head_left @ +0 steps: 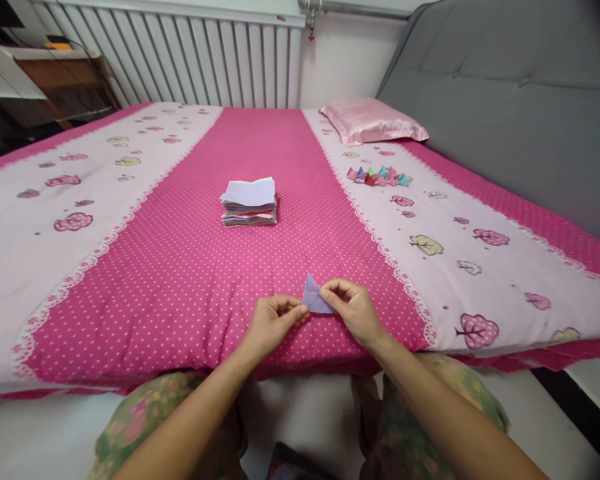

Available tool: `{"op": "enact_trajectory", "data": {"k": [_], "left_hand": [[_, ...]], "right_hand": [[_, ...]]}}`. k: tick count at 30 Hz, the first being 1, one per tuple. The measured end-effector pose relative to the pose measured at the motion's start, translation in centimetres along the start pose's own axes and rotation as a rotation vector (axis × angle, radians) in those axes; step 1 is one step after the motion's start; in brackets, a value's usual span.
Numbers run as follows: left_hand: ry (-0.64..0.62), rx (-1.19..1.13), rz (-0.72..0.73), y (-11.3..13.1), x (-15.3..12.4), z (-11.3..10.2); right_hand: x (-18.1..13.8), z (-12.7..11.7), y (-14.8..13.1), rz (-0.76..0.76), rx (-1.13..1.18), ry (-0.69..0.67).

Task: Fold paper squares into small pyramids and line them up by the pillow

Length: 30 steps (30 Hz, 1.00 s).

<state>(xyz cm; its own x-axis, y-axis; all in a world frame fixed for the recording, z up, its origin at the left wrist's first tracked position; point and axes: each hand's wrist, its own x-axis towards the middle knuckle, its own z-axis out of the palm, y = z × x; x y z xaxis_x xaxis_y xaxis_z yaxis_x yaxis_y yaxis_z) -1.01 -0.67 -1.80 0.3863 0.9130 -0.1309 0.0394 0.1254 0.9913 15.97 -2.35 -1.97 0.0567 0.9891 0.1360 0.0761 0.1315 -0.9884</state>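
A small lavender paper (313, 297), folded to a pointed shape, rests at the near edge of the bed (190, 280). My left hand (275, 321) pinches its left corner with curled fingers. My right hand (351, 307) grips its right side, fingers bent over the fold. Farther up the pink dotted strip sits a stack of coloured paper squares (250, 202) with a pale sheet on top. A row of several folded paper pieces (379, 176) in pink, red, green and blue lies on the right, near the pillow.
A pink satin pillow (373, 121) lies at the far right by the grey padded headboard (520, 93). A white radiator (180, 53) lines the back wall. A wooden shelf (55, 80) stands at far left. My knees in floral trousers (145, 413) are below the bed edge.
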Motion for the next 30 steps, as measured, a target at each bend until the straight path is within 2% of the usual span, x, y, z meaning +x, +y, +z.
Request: {"op": "enact_trajectory", "data": {"k": [12,20,24,30], "left_hand": [[-0.143,0.156,-0.064,0.60,-0.40,-0.38],[-0.219,0.225,-0.045,0.44,-0.45,-0.51],[-0.216,0.128,-0.022,0.09,-0.29,-0.53],[-0.143,-0.100,-0.055,0.30,-0.03,-0.51]], "right_hand": [[-0.24,-0.30,-0.36,-0.054,-0.079,-0.039],[-0.06,-0.22,-0.08,0.015,0.012,-0.029],[-0.03,-0.21,-0.07,0.049,0.124,-0.034],[-0.25,-0.32,-0.33,0.111,0.297,-0.202]]}}
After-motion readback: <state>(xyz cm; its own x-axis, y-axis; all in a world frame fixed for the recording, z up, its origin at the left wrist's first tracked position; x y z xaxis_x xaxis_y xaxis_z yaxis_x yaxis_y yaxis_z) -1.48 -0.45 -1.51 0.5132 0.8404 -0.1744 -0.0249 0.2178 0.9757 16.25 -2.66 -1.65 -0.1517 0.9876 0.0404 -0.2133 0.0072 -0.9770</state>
